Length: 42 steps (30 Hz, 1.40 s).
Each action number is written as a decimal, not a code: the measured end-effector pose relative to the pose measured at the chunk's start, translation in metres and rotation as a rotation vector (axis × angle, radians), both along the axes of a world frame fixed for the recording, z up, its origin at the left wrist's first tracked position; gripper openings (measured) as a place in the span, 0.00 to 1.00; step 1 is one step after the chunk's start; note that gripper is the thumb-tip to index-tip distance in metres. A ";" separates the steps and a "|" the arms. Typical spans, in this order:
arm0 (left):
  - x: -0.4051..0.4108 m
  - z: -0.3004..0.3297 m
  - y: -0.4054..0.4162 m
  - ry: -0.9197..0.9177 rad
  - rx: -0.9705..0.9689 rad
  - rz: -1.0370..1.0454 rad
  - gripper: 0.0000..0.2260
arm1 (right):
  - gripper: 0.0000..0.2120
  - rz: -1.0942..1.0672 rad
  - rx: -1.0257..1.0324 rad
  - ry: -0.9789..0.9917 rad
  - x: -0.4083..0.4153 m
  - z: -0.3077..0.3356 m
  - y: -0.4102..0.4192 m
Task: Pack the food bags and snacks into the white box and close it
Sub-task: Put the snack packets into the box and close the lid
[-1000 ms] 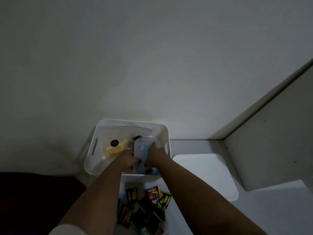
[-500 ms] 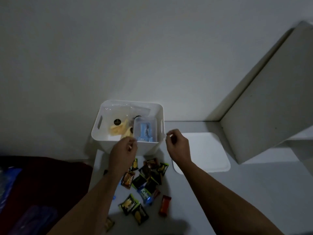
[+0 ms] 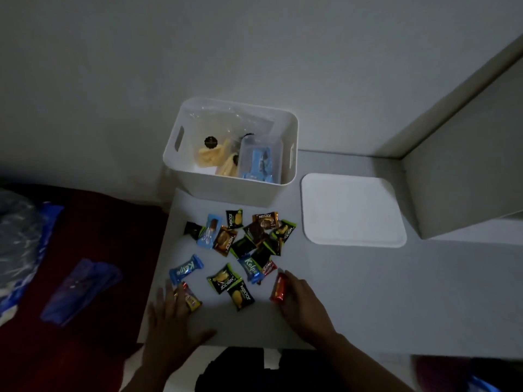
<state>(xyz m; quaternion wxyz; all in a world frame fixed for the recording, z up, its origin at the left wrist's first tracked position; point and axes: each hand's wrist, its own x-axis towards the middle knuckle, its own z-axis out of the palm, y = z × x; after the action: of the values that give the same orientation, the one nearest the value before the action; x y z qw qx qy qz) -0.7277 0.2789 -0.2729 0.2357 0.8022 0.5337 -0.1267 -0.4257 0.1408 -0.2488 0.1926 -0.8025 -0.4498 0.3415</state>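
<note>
Although the light is dim and much colour is lost, the white box (image 3: pixel 230 179) is seen standing open at the far edge of the white table (image 3: pixel 353 292), against the wall. Inside it, clear food bags (image 3: pixel 215 154) with pale yellow pieces are made out on the left, and a clear tub (image 3: pixel 260 158) of blue packets is leaned at the right; the bottom of the box is mostly hidden by them. The white lid (image 3: pixel 352 210) is laid flat on the table just right of the box, apart from it.

Between the box and the hands, a loose scatter of small snack packets (image 3: pixel 246 241) is spread on the table, some overlapping, so that several are only partly visible and a few dark ones cannot be read. Two blue packets (image 3: pixel 185 269) and some black-and-green ones are legible.

The left hand (image 3: pixel 172 315) is laid flat with fingers spread, its fingertips resting on a red-and-yellow packet (image 3: pixel 190 297) at the table's left edge; nothing is gripped. The right hand (image 3: pixel 302 302) is set beside a red packet (image 3: pixel 278 287), with the fingers touching its right side; whether the packet is pinched cannot be told, since the fingertips are blurred and dark.

To the left, a dark red cloth (image 3: pixel 93 278) is seen with a blue plastic bag (image 3: pixel 80 290) on it, its contents unclear. Dark clothing at the bottom edge is cut off.
</note>
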 end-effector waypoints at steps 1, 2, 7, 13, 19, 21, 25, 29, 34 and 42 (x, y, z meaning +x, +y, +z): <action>0.004 -0.006 -0.003 -0.006 0.017 -0.010 0.64 | 0.34 0.033 -0.020 -0.025 -0.004 -0.006 0.003; 0.009 -0.012 -0.004 -0.007 0.034 -0.023 0.62 | 0.32 0.042 -0.029 -0.039 -0.007 -0.011 0.008; 0.042 -0.009 0.003 0.002 0.064 -0.149 0.59 | 0.25 0.057 0.063 -0.077 -0.010 -0.007 0.033; 0.055 -0.006 0.017 0.025 0.035 -0.253 0.54 | 0.28 0.104 0.119 -0.242 0.002 0.000 0.045; 0.065 0.006 0.026 -0.034 0.069 -0.330 0.63 | 0.65 0.199 -0.066 -0.237 0.018 0.001 0.067; 0.073 0.008 0.030 -0.044 0.074 -0.316 0.64 | 0.71 0.329 -0.173 -0.277 0.026 -0.007 0.073; 0.090 0.005 0.037 -0.009 0.036 -0.221 0.63 | 0.73 0.440 -0.272 -0.341 0.033 -0.018 0.080; 0.104 -0.001 0.041 -0.014 0.018 -0.234 0.61 | 0.70 0.393 -0.188 -0.393 0.034 -0.027 0.083; 0.105 -0.001 0.064 -0.059 0.119 -0.266 0.65 | 0.65 0.435 -0.142 -0.442 0.036 -0.025 0.099; 0.109 -0.002 0.093 -0.055 0.131 -0.338 0.60 | 0.48 0.434 -0.099 -0.455 0.027 -0.040 0.117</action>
<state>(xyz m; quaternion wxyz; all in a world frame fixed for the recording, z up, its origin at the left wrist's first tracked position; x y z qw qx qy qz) -0.6182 0.3717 -0.2749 0.1729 0.8974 0.3915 -0.1074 -0.3992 0.2578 -0.2884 -0.0297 -0.7520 -0.6248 0.2080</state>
